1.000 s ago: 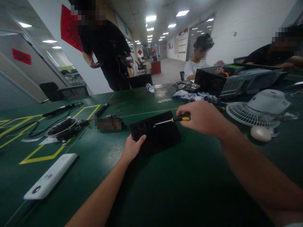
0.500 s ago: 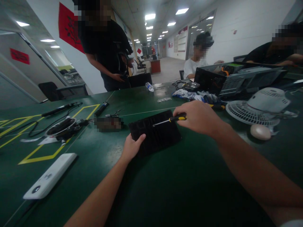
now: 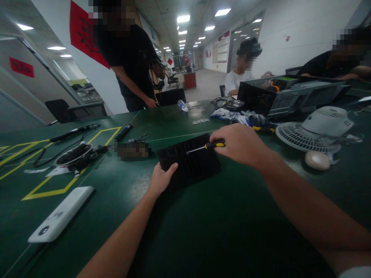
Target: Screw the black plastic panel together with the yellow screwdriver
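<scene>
My left hand (image 3: 162, 178) grips the left edge of a flat black plastic panel (image 3: 199, 166), thumb on top and the other fingers hidden beneath. The panel has raised ribs or recesses and is tilted slightly over the green table. In my right hand (image 3: 236, 144) is a screwdriver (image 3: 213, 145) with a black and yellow handle, fingers closed around it. Its thin metal shaft points left, with the tip over the middle of the panel. Whether the tip touches a screw is too dark to tell.
On the green table (image 3: 116, 216) lie a white power bank-like device (image 3: 62, 214) and, at the left, a cable bundle (image 3: 74, 156). To the right are a white fan (image 3: 315, 129), a computer mouse (image 3: 317, 160) and an open computer case (image 3: 295, 98). A bottle (image 3: 182, 105) lies farther back. Several people are around.
Both hands, the panel and the screwdriver hold almost the same pose. Across the table, the standing person has leaned and lowered a hand toward the table edge.
</scene>
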A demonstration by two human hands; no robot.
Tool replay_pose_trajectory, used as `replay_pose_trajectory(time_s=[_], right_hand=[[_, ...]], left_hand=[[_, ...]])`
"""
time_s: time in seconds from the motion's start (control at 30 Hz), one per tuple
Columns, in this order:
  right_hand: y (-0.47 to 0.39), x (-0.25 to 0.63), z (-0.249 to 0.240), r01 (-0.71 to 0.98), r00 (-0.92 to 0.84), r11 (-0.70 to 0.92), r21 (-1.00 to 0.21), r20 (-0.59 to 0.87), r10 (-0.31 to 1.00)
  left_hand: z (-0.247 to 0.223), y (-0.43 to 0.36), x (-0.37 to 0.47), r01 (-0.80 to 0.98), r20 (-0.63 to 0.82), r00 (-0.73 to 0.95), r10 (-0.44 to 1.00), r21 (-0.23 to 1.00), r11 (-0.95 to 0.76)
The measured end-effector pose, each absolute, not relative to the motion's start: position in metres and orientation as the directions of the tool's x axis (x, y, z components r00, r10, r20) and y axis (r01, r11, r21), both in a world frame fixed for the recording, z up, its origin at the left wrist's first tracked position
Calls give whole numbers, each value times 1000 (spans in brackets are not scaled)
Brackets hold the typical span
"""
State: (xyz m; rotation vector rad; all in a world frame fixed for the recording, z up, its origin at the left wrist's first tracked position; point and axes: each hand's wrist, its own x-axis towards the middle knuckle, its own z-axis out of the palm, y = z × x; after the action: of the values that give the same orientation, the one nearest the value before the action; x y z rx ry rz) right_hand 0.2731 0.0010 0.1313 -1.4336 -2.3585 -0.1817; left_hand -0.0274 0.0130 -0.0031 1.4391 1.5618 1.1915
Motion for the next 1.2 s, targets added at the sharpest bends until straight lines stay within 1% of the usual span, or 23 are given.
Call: replay_pose_trajectory(time_s=[0.17, 0.4, 0.6, 0.7, 0.83, 0.9, 1.0, 1.1, 1.2], right_hand=[[-2, 272, 134, 885, -400, 458, -87, 360, 843], [-6, 269, 135, 905, -376, 422, -56, 359, 854], [-13, 266, 138, 931, -334, 361, -47, 282, 899], [-15, 265, 140, 935, -334, 353, -35, 244, 910], [-15, 268, 143, 933, -348, 359, -12, 227, 910], [-14, 271, 144, 929, -356, 370, -26, 221, 908], [-13, 277, 146, 923, -352, 377, -80, 221, 909], [-11, 282, 146, 923, -335, 369, -107, 247, 909], [-10, 284, 144, 910, -350, 397, -119, 292, 890]], left_hand=[[1, 11, -25, 351, 98, -136, 986, 935, -44], [-3, 13, -28, 356, 101, -132, 986, 933, -48], [-3, 13, -28, 391, 110, -143, 984, 919, -46], [-3, 13, -28, 371, 112, -134, 985, 927, -55], [-4, 13, -28, 354, 110, -139, 984, 934, -54], [-4, 13, -28, 357, 112, -144, 983, 933, -54], [-2, 12, -28, 361, 111, -142, 984, 931, -53], [-1, 12, -28, 375, 116, -140, 983, 925, -56], [-2, 13, -29, 375, 111, -137, 984, 925, -52]])
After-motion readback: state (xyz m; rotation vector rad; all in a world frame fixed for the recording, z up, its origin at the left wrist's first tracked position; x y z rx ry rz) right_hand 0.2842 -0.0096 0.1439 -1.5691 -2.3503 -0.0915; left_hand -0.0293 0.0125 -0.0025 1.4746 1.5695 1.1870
